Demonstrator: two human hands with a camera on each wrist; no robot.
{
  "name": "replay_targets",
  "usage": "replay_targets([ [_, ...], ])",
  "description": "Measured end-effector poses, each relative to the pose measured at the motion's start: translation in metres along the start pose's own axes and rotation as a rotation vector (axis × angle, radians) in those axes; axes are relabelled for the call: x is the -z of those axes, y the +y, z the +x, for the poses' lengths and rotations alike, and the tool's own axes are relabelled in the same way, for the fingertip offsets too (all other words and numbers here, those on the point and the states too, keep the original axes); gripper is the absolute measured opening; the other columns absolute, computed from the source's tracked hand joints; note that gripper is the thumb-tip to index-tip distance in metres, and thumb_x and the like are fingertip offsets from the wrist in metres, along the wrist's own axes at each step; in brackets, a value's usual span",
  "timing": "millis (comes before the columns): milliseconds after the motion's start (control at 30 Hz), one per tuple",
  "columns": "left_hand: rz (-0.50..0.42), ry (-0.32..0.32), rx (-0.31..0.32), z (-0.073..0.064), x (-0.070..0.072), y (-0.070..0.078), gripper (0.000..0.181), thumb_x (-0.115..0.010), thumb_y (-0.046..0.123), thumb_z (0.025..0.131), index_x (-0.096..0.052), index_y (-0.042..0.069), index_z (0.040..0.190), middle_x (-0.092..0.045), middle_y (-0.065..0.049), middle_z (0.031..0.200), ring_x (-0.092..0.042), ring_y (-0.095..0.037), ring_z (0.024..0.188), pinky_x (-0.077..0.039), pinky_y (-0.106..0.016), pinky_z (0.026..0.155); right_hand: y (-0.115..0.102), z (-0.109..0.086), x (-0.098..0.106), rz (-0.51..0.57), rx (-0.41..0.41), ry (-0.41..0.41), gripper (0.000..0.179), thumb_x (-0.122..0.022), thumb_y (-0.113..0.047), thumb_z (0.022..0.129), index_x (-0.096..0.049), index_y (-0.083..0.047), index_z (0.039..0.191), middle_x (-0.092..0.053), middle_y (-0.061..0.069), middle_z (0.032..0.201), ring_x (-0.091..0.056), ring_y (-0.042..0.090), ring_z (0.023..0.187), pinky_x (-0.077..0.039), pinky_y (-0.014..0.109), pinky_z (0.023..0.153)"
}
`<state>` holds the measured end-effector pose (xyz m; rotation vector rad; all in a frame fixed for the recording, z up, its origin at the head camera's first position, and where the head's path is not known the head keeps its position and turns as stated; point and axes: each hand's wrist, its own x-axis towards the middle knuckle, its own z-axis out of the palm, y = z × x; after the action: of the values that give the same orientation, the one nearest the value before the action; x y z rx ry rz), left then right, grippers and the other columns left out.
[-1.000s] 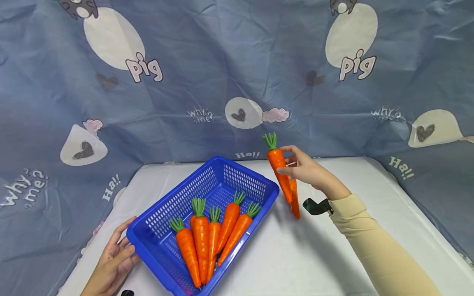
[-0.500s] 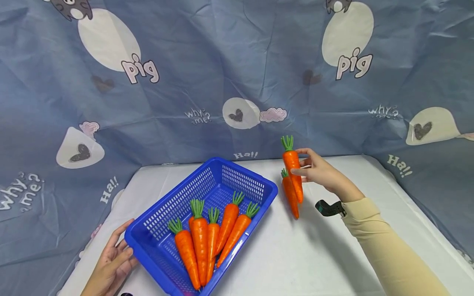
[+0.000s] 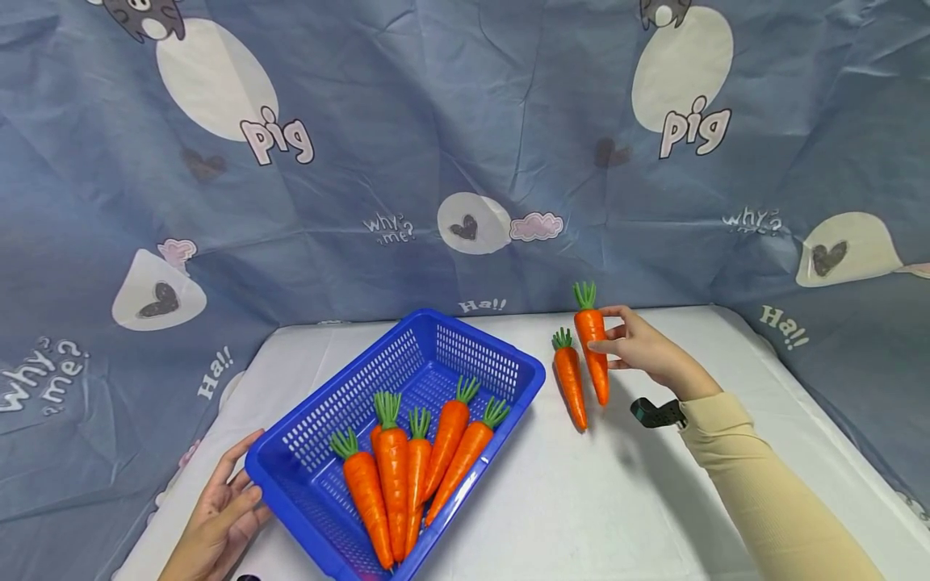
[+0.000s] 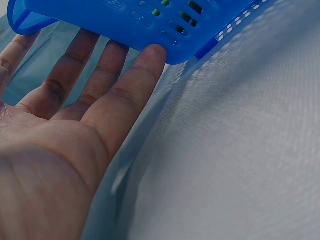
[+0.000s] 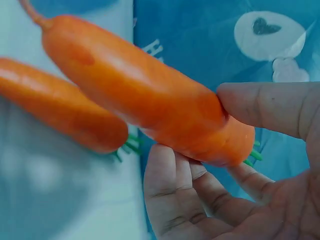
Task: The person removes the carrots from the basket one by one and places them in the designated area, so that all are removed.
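Note:
Between thumb and fingers, my right hand (image 3: 639,347) pinches an orange carrot (image 3: 594,355) with a green top, tip pointing down, over the white table's back right. In the right wrist view that carrot (image 5: 145,90) runs across the palm side, thumb above and fingers below. Just left of it a second carrot (image 3: 570,383) lies on the table. A blue plastic basket (image 3: 479,335) stands tilted across the middle, with several carrots (image 3: 395,484) inside, tops facing away. At its near left corner my left hand (image 3: 221,512) touches the wall, its fingers (image 4: 125,95) fairly straight in the left wrist view.
A white cloth covers the table (image 3: 538,500). Behind it hangs a blue printed curtain (image 3: 378,153), which also rises along both sides. A black wrist device (image 3: 654,413) sits on the right wrist below the sleeve (image 3: 770,476).
My right hand has moved right and slightly lower with the carrot, away from the basket. The carrot on the table has come into full view. The left hand stays at the basket's corner.

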<state>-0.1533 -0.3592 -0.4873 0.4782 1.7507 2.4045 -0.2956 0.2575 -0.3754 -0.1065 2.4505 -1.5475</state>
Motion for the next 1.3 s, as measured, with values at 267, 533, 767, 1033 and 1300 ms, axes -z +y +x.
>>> replay_targets([
  [267,-0.023,-0.032,-0.015,-0.001,0.0,-0.002,0.068,-0.033,-0.006,0.111,-0.027,0.031,0.168,-0.061,0.007,0.154,-0.066,-0.012,0.134,-0.063,-0.037,0.102,0.022,0.005,0.005,-0.002,-0.056,-0.018,0.08,-0.066,-0.019,0.104,-0.017,0.001,0.164,-0.054,0.022,0.129,-0.064,0.021,0.104,-0.061,0.033,0.09],
  [533,-0.02,-0.043,-0.025,-0.001,0.006,0.003,0.069,-0.032,-0.007,0.111,-0.026,0.03,0.169,-0.061,0.006,0.155,-0.066,-0.012,0.134,-0.063,-0.038,0.101,0.036,0.008,-0.001,0.002,-0.116,-0.021,0.082,-0.066,-0.02,0.102,-0.016,0.004,0.163,-0.053,0.024,0.13,-0.061,0.02,0.096,-0.059,0.031,0.083],
  [767,-0.024,-0.06,-0.031,0.001,0.007,0.005,0.07,-0.031,-0.008,0.11,-0.025,0.029,0.169,-0.061,0.005,0.155,-0.066,-0.013,0.135,-0.063,-0.037,0.102,0.047,0.014,-0.005,0.009,-0.152,-0.032,0.082,-0.066,-0.019,0.102,-0.017,0.004,0.163,-0.053,0.024,0.13,-0.06,0.022,0.092,-0.057,0.033,0.082],
  [1033,-0.013,-0.051,-0.03,0.002,0.005,0.002,0.07,-0.033,-0.008,0.11,-0.027,0.03,0.169,-0.062,0.005,0.154,-0.067,-0.012,0.134,-0.063,-0.036,0.101,0.055,0.018,-0.008,-0.046,-0.19,-0.043,0.081,-0.068,-0.02,0.101,-0.019,0.006,0.161,-0.045,0.028,0.137,-0.056,0.025,0.102,-0.058,0.029,0.083],
  [1300,-0.051,-0.073,-0.033,0.002,0.004,-0.001,0.07,-0.032,-0.008,0.111,-0.027,0.03,0.169,-0.061,0.004,0.154,-0.067,-0.013,0.133,-0.063,-0.037,0.102,0.055,0.018,-0.01,-0.097,-0.193,-0.032,0.078,-0.069,-0.019,0.1,-0.023,0.008,0.158,-0.052,0.026,0.128,-0.058,0.024,0.096,-0.056,0.031,0.081],
])
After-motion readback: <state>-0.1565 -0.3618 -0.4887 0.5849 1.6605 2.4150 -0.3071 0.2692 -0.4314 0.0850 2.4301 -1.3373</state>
